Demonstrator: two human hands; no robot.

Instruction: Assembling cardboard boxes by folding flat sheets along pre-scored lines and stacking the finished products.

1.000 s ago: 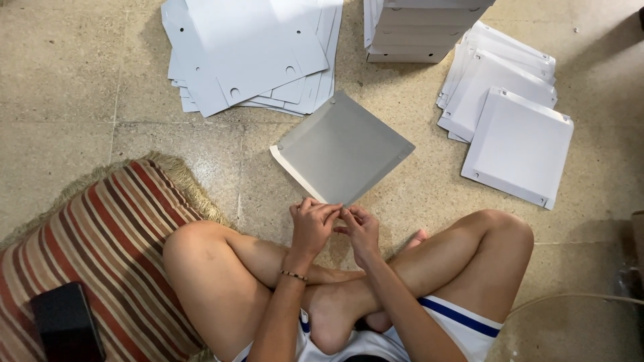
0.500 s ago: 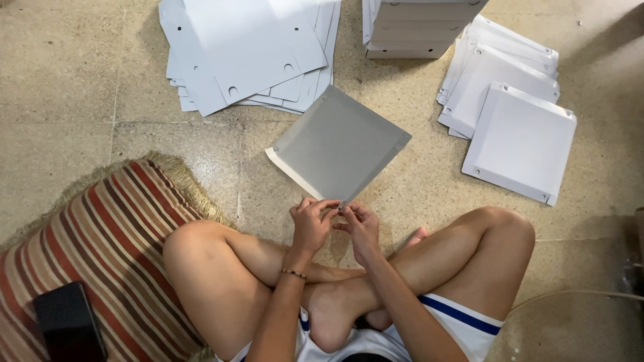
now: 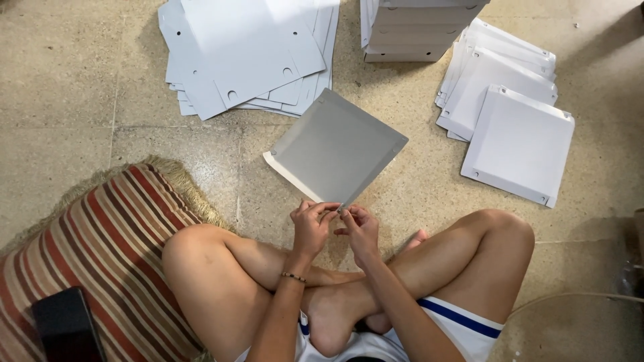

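Observation:
I sit cross-legged on the floor and hold a flat grey cardboard sheet (image 3: pixel 335 147) with folded side flaps by its near corner. My left hand (image 3: pixel 310 224) and my right hand (image 3: pixel 360 226) both pinch that corner, fingers close together, just above my knees. The sheet tilts away from me, and its far part lies near the floor.
A spread pile of flat white cut sheets (image 3: pixel 248 53) lies at the far left. A stack of folded white boxes (image 3: pixel 416 30) stands at the far middle, with folded white trays (image 3: pixel 516 141) to the right. A striped cushion (image 3: pixel 87 248) with a black object (image 3: pixel 64 325) lies at my left.
The grey sheet has shifted slightly under my fingers at its near corner; both hands stay together on it.

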